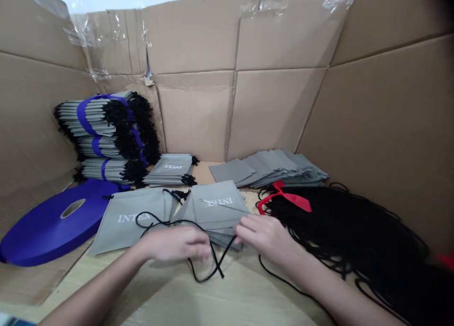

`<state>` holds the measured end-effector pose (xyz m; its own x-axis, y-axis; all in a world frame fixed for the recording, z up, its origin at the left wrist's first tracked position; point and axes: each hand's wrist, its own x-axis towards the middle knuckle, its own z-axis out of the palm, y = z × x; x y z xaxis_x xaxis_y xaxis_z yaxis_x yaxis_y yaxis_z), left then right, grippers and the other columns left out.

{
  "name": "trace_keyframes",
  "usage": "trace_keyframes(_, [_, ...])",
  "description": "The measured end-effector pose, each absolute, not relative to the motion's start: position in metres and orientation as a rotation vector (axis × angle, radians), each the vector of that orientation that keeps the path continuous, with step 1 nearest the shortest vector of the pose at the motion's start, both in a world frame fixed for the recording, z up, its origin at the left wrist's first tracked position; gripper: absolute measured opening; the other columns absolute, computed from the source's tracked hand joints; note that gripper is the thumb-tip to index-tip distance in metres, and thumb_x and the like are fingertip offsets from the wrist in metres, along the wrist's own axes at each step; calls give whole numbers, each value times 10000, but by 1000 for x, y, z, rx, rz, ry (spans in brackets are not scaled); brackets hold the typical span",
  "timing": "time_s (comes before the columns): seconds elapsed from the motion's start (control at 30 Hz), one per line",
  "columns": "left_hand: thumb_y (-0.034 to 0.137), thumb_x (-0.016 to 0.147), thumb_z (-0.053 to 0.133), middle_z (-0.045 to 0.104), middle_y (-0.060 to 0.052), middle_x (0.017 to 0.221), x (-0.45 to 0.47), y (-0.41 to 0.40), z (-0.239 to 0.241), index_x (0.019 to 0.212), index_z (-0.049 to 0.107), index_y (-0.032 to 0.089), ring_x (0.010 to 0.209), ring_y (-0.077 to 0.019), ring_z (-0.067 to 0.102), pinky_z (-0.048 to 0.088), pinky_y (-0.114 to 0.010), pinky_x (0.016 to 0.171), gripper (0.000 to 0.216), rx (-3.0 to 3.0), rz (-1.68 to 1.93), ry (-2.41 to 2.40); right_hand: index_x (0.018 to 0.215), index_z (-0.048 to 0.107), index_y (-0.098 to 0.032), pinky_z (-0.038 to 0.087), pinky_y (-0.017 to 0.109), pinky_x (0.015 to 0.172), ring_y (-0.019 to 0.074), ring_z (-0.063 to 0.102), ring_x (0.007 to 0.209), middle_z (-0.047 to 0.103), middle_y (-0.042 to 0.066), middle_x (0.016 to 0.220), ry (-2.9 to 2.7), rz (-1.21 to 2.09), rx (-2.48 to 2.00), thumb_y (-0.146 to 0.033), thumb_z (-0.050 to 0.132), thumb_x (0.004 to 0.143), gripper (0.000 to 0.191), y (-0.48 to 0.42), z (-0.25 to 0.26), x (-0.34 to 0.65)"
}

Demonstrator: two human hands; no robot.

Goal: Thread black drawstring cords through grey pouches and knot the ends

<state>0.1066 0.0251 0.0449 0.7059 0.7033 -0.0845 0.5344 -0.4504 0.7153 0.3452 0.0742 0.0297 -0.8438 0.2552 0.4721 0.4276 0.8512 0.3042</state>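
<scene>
A black cord point(203, 279) runs between my hands, crossing itself in a loop low over the table. My right hand point(264, 233) is closed, pinching the cord between thumb and fingers beside the grey pouches. With curled, slightly blurred fingers, my left hand point(180, 243) is closed on the same cord, whose other loop lies behind it. Between and beyond the hands lies a pile of grey pouches point(214, 205) marked INTEX. Another group of grey pouches point(131, 210) with black drawstrings rests to the left, partly behind my left hand.
A blue ribbon roll point(46, 222) lies at left, before strapped pouch bundles point(102, 136). A smaller pouch stack point(172, 167) and flat grey pieces point(273, 167) stand at the back. Black cords point(340, 226) with a red tie point(287, 199) heap at right. Cardboard walls point(198, 108) enclose the table.
</scene>
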Motion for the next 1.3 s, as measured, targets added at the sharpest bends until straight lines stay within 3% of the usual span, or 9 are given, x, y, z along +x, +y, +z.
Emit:
trace_keyframes(0.2, [352, 874, 413, 602, -58, 930, 149, 15, 29, 863, 582, 186, 846, -183, 517, 379, -261, 790, 236, 2155, 791, 960, 779, 560, -168, 270, 282, 521, 148, 419, 606, 470, 17, 642, -2526, -526, -389, -185, 288, 935, 314, 50, 27, 330])
trace_keyframes(0.33, [353, 856, 456, 546, -7, 667, 161, 18, 18, 712, 561, 167, 668, -144, 493, 384, -234, 662, 257, 1871, 874, 968, 1010, 540, -144, 320, 281, 553, 163, 455, 651, 517, 35, 709, -2557, -351, -458, -207, 271, 937, 286, 49, 21, 333])
trace_keyframes(0.5, [363, 875, 425, 484, 34, 502, 159, 27, 5, 885, 582, 157, 491, -102, 449, 380, -227, 591, 259, 1663, 900, 862, 1021, 536, -164, 354, 261, 562, 153, 494, 669, 544, 33, 734, -2567, -213, -520, -218, 308, 932, 251, 58, 17, 342])
trace_keyframes(0.6, [394, 824, 517, 588, -15, 645, 153, 36, 0, 1022, 524, 165, 581, -127, 561, 424, -251, 633, 302, 1448, 1042, 812, 1049, 519, -164, 395, 267, 608, 165, 527, 734, 576, 49, 791, -2521, -198, -623, -249, 336, 928, 235, 71, 15, 350])
trace_keyframes(0.73, [354, 733, 642, 618, -67, 844, 135, 53, 4, 924, 551, 154, 563, -118, 598, 451, -245, 589, 291, 1172, 1246, 830, 1060, 514, -175, 428, 312, 713, 208, 521, 895, 561, 88, 970, -2479, -206, -867, -288, 366, 914, 236, 93, 14, 350])
trace_keyframes(0.97, [-30, 628, 581, 594, -57, 1027, 98, 74, 7, 981, 616, 168, 545, -46, 552, 499, -239, 646, 406, 903, 1348, 1000, 1105, 514, -155, 396, 334, 827, 216, 497, 983, 542, 110, 1051, -2586, -119, -972, -246, 390, 900, 257, 128, 15, 300])
trace_keyframes(1.1, [-55, 598, 536, 594, -27, 864, 95, 77, 10, 948, 614, 164, 573, -62, 569, 507, -251, 689, 421, 813, 1371, 986, 1096, 514, -142, 389, 321, 847, 220, 514, 1004, 577, 117, 1057, -2613, -70, -1013, -263, 461, 875, 258, 146, 8, 265])
trace_keyframes(1.17, [-15, 611, 520, 562, -2, 727, 95, 77, 11, 949, 601, 152, 509, -63, 530, 492, -244, 606, 386, 845, 1366, 960, 998, 547, -151, 401, 309, 809, 216, 543, 954, 605, 108, 999, -2626, -53, -1036, -252, 452, 880, 182, 150, 4, 256])
trace_keyframes(1.3, [54, 602, 467, 465, 33, 556, 95, 79, 8, 868, 606, 104, 352, -21, 290, 268, -168, 379, 305, 906, 1325, 960, 913, 548, -147, 406, 302, 738, 226, 572, 904, 631, 124, 934, -2605, -34, -1104, -213, 393, 902, 168, 147, 2, 254])
